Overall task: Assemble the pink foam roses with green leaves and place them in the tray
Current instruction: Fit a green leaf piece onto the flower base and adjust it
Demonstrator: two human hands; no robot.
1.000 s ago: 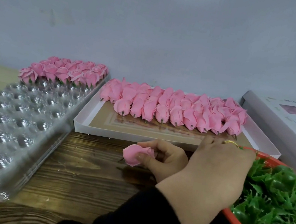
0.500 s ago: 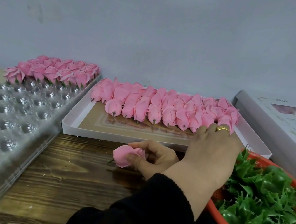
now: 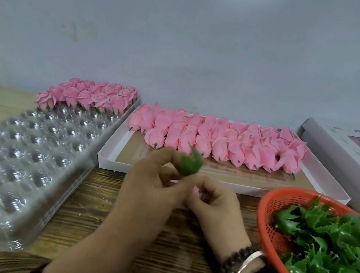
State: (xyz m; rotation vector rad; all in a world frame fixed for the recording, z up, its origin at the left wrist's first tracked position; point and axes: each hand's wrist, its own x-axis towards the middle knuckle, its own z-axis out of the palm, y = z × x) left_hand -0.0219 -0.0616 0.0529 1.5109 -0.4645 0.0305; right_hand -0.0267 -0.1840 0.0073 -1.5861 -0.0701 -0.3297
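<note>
Head view, sole view available; both hands meet above the wooden table (image 3: 97, 206), in front of the white box (image 3: 109, 160).

Left hand (image 3: 153, 191): fingertips and thumb pinch a green leaf (image 3: 189, 165), held up and slightly blurred.

Right hand (image 3: 215, 204): fingers curled round a pink rose (image 3: 195, 192); only a sliver of pink shows between the hands, so I cannot tell how the flower is turned.

Clear tray (image 3: 15, 169) on the left: finished roses (image 3: 91, 97) fill its far rows; the near cups show nothing in them.

The box holds rows of loose roses (image 3: 220, 140) with short stubs toward me; the red basket (image 3: 267, 211) on the right holds spare leaves (image 3: 334, 243).

Assessment: the step in hand appears to be fitting leaf to rose base. The foam looks very light and soft and would likely dent or tear under a hard squeeze; I judge it best held low, near the stub, with light pressure. The leaf seems thin, springy plastic with toothed edges; best pinched at its centre cup, and liable to flick away if gripped at a tip.
</note>
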